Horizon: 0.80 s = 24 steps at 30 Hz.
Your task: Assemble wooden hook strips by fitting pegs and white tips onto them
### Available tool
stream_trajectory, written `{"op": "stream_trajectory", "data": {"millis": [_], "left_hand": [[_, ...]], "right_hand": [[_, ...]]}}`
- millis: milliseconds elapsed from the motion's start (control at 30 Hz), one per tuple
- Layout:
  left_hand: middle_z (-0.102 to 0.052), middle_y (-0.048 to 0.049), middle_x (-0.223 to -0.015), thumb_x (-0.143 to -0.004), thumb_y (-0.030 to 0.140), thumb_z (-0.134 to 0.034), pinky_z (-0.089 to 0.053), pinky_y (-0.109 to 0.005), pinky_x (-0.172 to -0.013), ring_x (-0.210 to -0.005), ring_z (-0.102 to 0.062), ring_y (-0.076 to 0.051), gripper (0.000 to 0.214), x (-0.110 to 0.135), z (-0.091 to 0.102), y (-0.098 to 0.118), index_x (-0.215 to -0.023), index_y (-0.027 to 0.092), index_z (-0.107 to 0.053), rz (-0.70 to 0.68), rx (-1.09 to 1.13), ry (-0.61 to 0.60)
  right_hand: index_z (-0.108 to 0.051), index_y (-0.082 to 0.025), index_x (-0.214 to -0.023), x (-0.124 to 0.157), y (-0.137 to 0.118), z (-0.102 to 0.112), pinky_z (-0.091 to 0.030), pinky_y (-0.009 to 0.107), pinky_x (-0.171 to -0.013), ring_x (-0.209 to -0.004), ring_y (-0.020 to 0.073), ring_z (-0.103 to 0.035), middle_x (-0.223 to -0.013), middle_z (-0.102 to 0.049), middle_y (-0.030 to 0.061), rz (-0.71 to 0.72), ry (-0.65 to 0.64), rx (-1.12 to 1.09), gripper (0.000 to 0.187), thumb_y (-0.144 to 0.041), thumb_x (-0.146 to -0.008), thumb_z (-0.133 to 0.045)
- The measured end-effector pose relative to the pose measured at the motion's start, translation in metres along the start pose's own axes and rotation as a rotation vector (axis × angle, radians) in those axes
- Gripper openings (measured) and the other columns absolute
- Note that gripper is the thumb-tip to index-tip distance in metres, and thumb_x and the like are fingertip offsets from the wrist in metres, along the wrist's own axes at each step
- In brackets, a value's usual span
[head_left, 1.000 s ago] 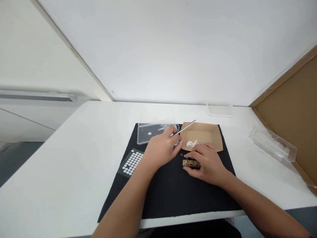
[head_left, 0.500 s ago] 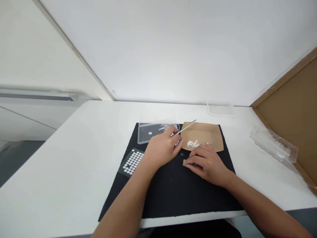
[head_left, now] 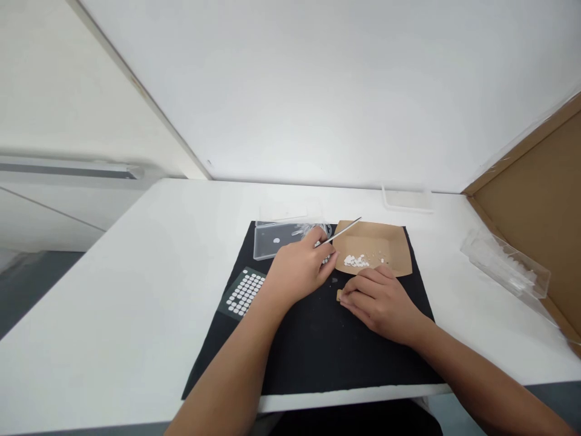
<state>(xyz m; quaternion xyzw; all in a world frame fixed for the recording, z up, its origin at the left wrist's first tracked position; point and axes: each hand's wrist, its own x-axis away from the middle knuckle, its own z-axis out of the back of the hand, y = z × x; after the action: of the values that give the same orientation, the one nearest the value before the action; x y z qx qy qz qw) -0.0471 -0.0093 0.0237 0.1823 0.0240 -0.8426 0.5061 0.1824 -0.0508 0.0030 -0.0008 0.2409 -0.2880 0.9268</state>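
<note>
Head view, looking down at a white table [head_left: 136, 315] with a black mat [head_left: 313, 345]; the left hand [head_left: 297, 272] is closed around thin metal tweezers [head_left: 345, 229], pinched low, probably for fine control. Their long axis slants up and right, the free end pointing away over the corner of a brown paper tray [head_left: 394, 257] holding white bits [head_left: 356, 261]. The right hand [head_left: 379, 301] curls over a wooden block [head_left: 339, 295] mid-mat, seemingly pinning it steady; only its left end shows, apparently lying left to right. Nearby are a clear box [head_left: 276, 239] and a dotted green sheet [head_left: 242, 293].
</note>
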Motion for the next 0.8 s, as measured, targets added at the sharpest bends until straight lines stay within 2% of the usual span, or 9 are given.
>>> {"op": "stream_trajectory", "data": {"millis": [533, 800], "left_hand": [[-0.072, -0.0065, -0.111, -0.107, 0.036, -0.053, -0.029, -0.027, -0.051, -0.058, -0.051, -0.011, 0.032, 0.0004, -0.0033, -0.0003, -0.096, 0.02, -0.078, -0.006, 0.014, 0.032], [-0.072, -0.0061, -0.11, -0.107, 0.037, -0.054, -0.031, -0.026, -0.052, -0.065, -0.057, -0.013, 0.031, -0.0001, -0.0087, -0.0032, -0.094, 0.02, -0.077, 0.026, 0.039, 0.118]], "right_hand": [[-0.067, -0.022, -0.091, 0.0054, -0.0068, -0.0054, -0.038, 0.039, -0.077, -0.084, 0.0196, -0.058, -0.086, -0.066, 0.0027, 0.053, -0.105, 0.185, 0.024, -0.012, -0.108, -0.055], [-0.064, -0.019, -0.088, 0.0048, -0.0064, -0.0077, -0.036, 0.038, -0.077, -0.081, 0.0182, -0.053, -0.084, -0.063, 0.0019, 0.081, -0.05, 0.208, 0.02, -0.01, -0.105, -0.06]]}}
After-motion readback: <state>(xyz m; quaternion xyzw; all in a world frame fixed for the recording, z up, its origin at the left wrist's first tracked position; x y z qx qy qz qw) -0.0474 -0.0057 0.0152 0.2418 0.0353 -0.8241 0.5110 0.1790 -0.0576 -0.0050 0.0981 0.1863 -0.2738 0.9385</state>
